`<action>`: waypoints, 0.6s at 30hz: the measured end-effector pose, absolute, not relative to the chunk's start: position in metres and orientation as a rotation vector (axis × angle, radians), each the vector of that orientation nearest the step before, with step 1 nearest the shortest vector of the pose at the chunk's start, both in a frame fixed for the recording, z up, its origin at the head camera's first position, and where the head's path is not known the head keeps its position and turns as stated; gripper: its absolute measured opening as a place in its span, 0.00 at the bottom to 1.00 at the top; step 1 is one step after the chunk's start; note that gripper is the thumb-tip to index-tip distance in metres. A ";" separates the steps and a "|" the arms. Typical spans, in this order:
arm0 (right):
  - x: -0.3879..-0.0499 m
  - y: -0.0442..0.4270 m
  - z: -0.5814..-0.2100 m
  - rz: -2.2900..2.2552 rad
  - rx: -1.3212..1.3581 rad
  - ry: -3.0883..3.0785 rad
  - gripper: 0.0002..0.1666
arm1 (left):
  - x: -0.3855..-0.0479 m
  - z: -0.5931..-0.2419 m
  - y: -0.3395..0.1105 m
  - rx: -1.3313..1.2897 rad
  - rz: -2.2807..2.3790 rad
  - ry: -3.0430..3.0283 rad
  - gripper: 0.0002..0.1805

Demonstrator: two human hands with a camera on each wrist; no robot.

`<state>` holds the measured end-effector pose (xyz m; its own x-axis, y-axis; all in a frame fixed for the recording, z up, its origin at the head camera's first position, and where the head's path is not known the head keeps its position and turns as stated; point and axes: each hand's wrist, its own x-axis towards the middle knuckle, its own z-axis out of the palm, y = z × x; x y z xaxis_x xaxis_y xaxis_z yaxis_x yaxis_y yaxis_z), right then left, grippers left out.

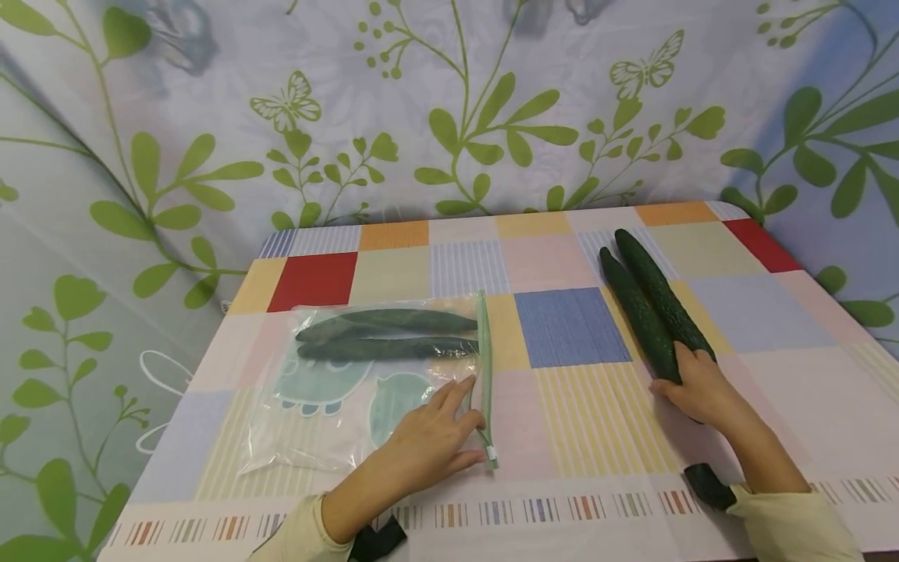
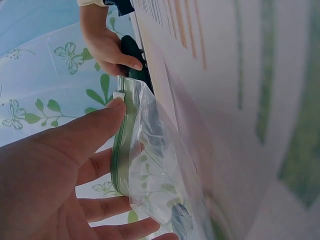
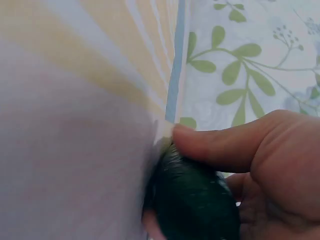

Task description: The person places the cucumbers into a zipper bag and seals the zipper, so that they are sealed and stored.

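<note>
In the head view, a clear zip bag [image 1: 319,437] with a green zip edge [image 1: 486,351] lies on the table's left half. Two cucumbers [image 1: 393,348] are inside it, side by side. My left hand [image 1: 428,445] holds the bag's mouth near the white slider [image 1: 491,453]. The left wrist view shows the thumb [image 2: 107,120] at the slider and fingers behind the green edge. On the right, two more cucumbers [image 1: 639,312] lie close together. My right hand [image 1: 702,390] grips the near end of the left one; whether it also holds the other, I cannot tell.
A patchwork-patterned cloth [image 1: 583,328] covers the table. Behind it hangs a curtain [image 1: 449,101] with green leaves and butterflies. Dark bands [image 1: 709,485] are on both wrists. A white cord [image 1: 161,371] loops beside the table's left edge.
</note>
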<state>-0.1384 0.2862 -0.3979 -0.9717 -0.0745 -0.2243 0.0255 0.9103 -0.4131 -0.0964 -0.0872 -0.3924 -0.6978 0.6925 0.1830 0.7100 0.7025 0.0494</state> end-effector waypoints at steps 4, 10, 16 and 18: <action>-0.135 0.293 -0.399 -0.701 -0.049 2.852 0.45 | -0.097 -0.393 -0.087 -1.144 -0.169 -2.747 0.18; -0.132 0.298 -0.403 -0.761 -0.075 2.889 0.42 | -0.097 -0.393 -0.088 -1.143 -0.175 -2.746 0.18; -0.126 0.296 -0.403 -0.783 -0.162 2.953 0.40 | -0.097 -0.392 -0.088 -1.147 -0.196 -2.753 0.17; -0.123 0.295 -0.403 -0.780 -0.189 2.968 0.39 | -0.097 -0.392 -0.088 -1.147 -0.199 -2.756 0.17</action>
